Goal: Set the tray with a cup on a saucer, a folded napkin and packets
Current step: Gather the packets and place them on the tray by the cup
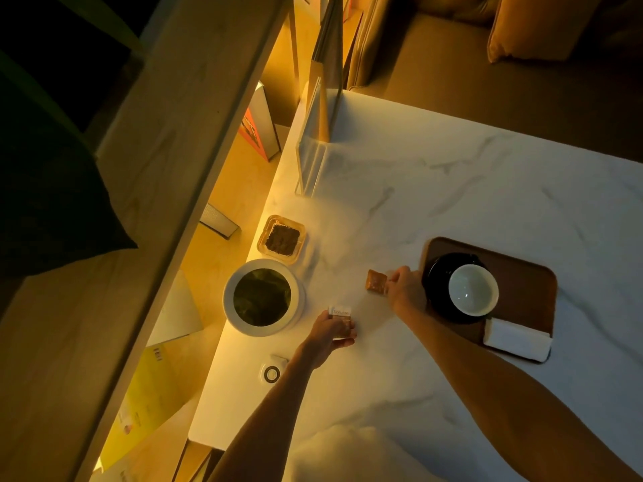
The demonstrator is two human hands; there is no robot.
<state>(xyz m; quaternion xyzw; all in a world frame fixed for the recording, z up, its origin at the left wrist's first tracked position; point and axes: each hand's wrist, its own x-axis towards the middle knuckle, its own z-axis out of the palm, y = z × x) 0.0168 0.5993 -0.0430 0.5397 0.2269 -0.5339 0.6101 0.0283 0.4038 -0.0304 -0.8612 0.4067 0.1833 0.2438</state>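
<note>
A brown tray (pixel 529 283) lies on the white marble table at the right. On it a white cup (pixel 473 289) stands on a black saucer (pixel 439 290), and a folded white napkin (pixel 516 338) lies at the tray's near edge. Just left of the tray, my right hand (pixel 403 290) pinches a brown packet (pixel 375 280) low over the table. Further left and nearer, my left hand (pixel 332 330) holds a white packet (pixel 340 312) against the tabletop.
A white round bowl (pixel 263 296) with dark green contents stands at the table's left edge. Behind it sits a square glass dish (pixel 282 239) holding dark packets. A clear acrylic stand (pixel 313 158) rises at the back left. A small round white object (pixel 272 372) lies near my left forearm.
</note>
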